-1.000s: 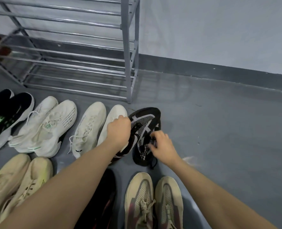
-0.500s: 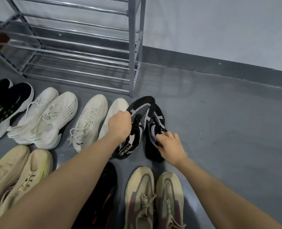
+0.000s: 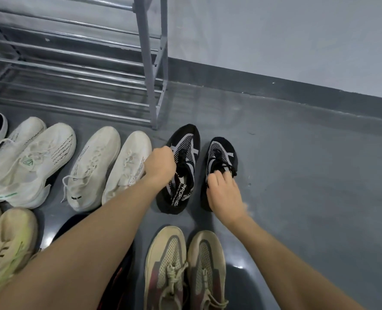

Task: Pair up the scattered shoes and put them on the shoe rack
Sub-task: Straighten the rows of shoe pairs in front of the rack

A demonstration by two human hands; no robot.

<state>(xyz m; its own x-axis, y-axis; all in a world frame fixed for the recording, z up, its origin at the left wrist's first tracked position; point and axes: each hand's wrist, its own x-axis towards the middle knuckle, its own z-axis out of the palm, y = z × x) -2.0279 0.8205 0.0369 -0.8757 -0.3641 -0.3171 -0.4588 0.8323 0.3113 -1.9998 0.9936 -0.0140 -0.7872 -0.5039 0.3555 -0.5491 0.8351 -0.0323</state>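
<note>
From the head view, the left hand [image 3: 161, 165] is curled round the collar of the left black knit shoe [image 3: 182, 168], the right hand [image 3: 224, 193] pinches at the laces of its mate [image 3: 221, 159]; both rest on the floor [image 3: 297, 175] just beside the shoe rack [image 3: 150, 63], which bears nothing visible; soft uppers may fold and slip when lifted; a toe could catch the rack's thin rails; the neighbouring cream sneaker [image 3: 127, 166] might get nudged.

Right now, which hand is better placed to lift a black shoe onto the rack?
Left. The left hand already grips its black shoe and is nearer the rack; the right hand is farther off.
</note>
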